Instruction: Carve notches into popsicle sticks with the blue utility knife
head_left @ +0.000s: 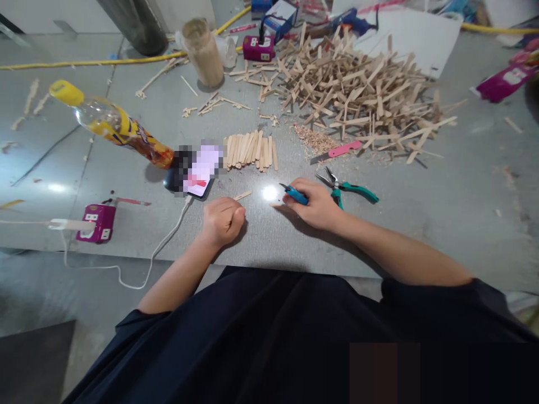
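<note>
On my remote feed, the right hand (318, 205) at frame centre grips the blue cutter (297, 194), probably light, stiff, best held by its handle; the left (224, 221) is curled closed, contents unclear.

Dark navy shirt (269, 331), short loose sleeves (442, 303)
</note>
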A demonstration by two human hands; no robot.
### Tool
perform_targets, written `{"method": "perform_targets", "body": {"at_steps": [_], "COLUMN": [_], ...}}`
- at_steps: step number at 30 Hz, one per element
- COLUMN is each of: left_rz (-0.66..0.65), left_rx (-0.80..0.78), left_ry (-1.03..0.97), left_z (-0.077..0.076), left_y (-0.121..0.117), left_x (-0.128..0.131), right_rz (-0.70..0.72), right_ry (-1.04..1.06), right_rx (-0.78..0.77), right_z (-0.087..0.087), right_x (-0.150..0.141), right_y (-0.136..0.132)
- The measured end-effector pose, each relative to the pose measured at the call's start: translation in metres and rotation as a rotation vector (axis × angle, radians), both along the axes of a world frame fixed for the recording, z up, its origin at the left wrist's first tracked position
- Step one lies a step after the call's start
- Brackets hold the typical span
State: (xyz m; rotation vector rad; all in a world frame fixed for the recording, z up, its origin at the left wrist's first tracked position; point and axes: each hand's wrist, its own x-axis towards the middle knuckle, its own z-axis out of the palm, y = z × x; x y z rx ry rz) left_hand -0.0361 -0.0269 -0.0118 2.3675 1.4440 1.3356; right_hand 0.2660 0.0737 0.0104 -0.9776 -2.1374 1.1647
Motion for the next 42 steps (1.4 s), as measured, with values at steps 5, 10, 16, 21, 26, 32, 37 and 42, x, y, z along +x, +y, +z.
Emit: {"method": "perform_targets", "body": {"at_steps": [5,10,16,21,26,32,37,42], "left_rz": [-0.003,0.08,0.064,0.127,0.25,-0.116,-0.418,-0.312], "left_rx": [0.089,0.191,0.169,0.084,0.267,-0.305,-0.837,-0.621], "left_ry": [-0.048,-0.108,-0.11,-0.264,-0.029,-0.3,-0.46,-0.598], "left_z": [-0.003,-0.002,-0.001,-0.013,-0.006,0.025,0.033,0.018], "left_y": [0.003,0.0,-0.004,-0.008,-0.017,-0.018,-0.006,-0.016], "left_x": [0.0,-0.003,0.002,0.007,0.005,0.036,0.078,0.084], "right_rz": [-0.038,-0.085,-0.102,-0.057,-0.02,0.048,0.057,-0.142], "right_ry": [0.133,0.215,0.274,0.311,0.341,0.402,0.409,0.374], "right_rx": [-0.098,-0.161,-0.17,-0.176,-0.17,-0.146,-0.174,-0.213], "right_z": [0.0,-0.003,-0.005,-0.002,-0.002,0.007,0.008,-0.005], "right_x": [0.007,0.01,0.011,0.01,0.009,0.003,-0.008,-0.007], "right_y": [-0.009,-0.016,-0.016,-0.018,-0.021,-0.031,-0.043,-0.043]}}
